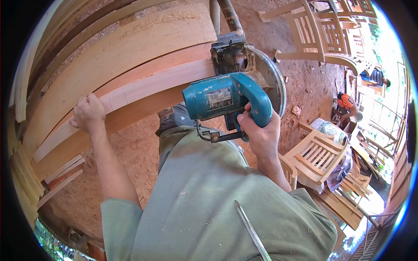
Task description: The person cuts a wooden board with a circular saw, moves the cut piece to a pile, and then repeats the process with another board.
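Note:
My right hand (264, 134) is wrapped round the rear handle of a teal circular saw (233, 89). The saw sits at the right end of a narrow, pale wooden board (163, 81), its round guard facing right; the blade is hidden. Toward the board's left end, my left hand (89, 114) is closed over it with curled fingers. Thin lines cross the board just right of that hand. Beside it lies a wide plank (130, 52) with sawdust on top. A cord hangs from the saw's handle near my shirt.
More long boards (21, 91) are stacked at the left. Unfinished wooden chairs (307, 30) stand at the upper right, and a slatted chair (315, 156) is at the right. Two people, one in an orange shirt (346, 102), are farther off. A pen (252, 230) shows against my shirt.

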### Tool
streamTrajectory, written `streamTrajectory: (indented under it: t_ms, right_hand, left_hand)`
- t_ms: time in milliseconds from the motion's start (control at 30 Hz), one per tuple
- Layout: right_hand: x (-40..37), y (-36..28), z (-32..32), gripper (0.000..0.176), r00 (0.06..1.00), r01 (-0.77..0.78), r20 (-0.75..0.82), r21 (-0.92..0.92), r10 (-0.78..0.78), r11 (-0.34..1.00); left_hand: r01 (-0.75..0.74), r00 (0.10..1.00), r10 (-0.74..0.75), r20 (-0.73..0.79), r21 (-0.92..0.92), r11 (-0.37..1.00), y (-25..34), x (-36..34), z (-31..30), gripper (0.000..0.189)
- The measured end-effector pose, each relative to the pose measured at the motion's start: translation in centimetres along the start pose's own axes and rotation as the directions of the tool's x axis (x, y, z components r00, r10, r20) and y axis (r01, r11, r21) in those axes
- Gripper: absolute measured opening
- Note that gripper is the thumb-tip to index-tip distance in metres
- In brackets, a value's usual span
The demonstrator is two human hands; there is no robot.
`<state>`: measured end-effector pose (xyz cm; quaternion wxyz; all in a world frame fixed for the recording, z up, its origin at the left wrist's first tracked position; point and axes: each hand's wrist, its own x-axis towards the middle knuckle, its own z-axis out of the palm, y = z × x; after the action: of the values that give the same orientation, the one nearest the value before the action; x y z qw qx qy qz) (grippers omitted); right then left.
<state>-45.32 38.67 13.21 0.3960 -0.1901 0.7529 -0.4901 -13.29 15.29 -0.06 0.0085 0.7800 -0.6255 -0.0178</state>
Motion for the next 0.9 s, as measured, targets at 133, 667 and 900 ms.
streamTrajectory:
  t_ms: [133, 667, 900]
  right_hand:
    - [0.0, 0.3, -0.1, 0.017, 1.0, -0.006, 0.017, 0.01, 0.006, 1.0]
    - [-0.1, 0.1, -0.1, 0.019, 1.0, -0.007, 0.024, 0.026, 0.007, 1.0]
    - [0.0, 0.1, -0.2, 0.019, 1.0, -0.008, 0.026, 0.011, 0.007, 1.0]
  left_hand:
    - [0.003, 1.0, -0.003, -0.013, -0.002, 1.0, 0.2, 0.0, -0.1, 0.044]
    - [-0.007, 0.997, 0.012, -0.074, 0.067, 0.998, -0.4, 0.3, 0.7, 0.042]
    - [-0.009, 0.997, 0.011, -0.081, 0.024, 1.0, -0.5, 0.3, 0.8, 0.04]
